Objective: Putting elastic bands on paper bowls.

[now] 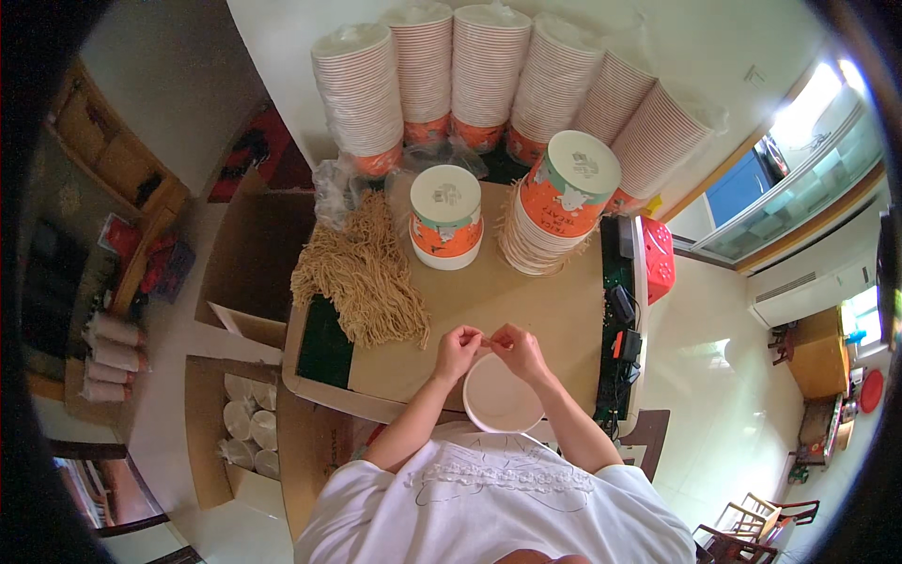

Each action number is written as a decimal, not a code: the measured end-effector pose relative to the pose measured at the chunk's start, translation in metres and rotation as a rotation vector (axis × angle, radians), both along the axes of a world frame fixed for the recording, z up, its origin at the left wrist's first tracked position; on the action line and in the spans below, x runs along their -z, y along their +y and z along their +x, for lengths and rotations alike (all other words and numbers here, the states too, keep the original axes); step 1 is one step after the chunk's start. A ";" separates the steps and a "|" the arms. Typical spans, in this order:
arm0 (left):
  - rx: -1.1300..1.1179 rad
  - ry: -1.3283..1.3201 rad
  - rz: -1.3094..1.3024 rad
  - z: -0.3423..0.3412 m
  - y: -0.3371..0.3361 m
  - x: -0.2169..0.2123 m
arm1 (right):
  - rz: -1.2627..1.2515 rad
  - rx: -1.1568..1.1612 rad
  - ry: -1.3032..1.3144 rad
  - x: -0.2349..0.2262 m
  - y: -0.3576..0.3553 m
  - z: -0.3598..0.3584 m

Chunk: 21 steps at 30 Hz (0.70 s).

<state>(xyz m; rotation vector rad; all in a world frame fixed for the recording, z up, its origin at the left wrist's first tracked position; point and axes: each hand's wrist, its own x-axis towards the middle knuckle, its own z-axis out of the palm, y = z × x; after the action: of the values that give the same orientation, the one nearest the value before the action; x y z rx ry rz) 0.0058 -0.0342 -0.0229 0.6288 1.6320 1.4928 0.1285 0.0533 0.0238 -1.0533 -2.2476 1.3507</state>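
My left hand [458, 352] and my right hand [520, 352] meet above the near part of the table, fingers pinched and fingertips almost touching. Whatever they pinch is too small to make out. Right below them a white paper bucket [505, 397] stands with its open mouth toward me, its rim close to both wrists. Ahead and to the left lies a loose heap of tan cords [371, 277]. Beyond my hands is a short upside-down stack of orange and white paper buckets [446, 221]. A taller upside-down stack [567, 199] stands to its right, with tan cords hanging around its lower part.
Tall plastic-wrapped stacks of paper buckets [489, 70] line the wall behind the table. Flat cardboard [413, 362] covers the tabletop. Along the right edge lie black chargers and cables [623, 343], beside a red plastic basket [657, 258]. An open carton [211, 442] with wrapped white buckets stands at left.
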 end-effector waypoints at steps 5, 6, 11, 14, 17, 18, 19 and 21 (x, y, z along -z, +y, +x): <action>-0.030 -0.069 0.024 0.000 -0.002 0.000 | 0.005 0.010 0.035 0.003 0.000 0.001; 0.009 -0.112 0.026 0.000 -0.003 -0.001 | 0.005 0.010 0.035 0.002 -0.001 0.001; 0.120 -0.265 0.026 -0.001 -0.002 -0.017 | -0.069 0.018 0.063 -0.006 -0.002 0.001; 0.212 -0.280 -0.045 -0.004 -0.001 -0.018 | -0.029 0.016 0.065 -0.004 -0.001 0.001; 0.229 -0.271 -0.037 -0.005 0.001 -0.014 | -0.050 0.011 0.035 -0.006 -0.001 0.000; 0.242 -0.253 -0.051 -0.006 0.001 -0.011 | -0.050 0.011 0.035 -0.008 0.000 0.000; 0.253 -0.236 -0.065 -0.007 0.001 -0.007 | -0.048 0.009 0.002 -0.010 -0.001 0.000; 0.245 -0.242 -0.058 -0.008 0.001 0.002 | -0.046 0.005 -0.030 -0.013 -0.002 -0.002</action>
<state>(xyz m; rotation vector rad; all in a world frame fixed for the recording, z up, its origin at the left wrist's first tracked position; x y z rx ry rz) -0.0024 -0.0335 -0.0249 0.5693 1.3566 1.2849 0.1266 0.0515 0.0363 -1.1006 -2.2442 1.3995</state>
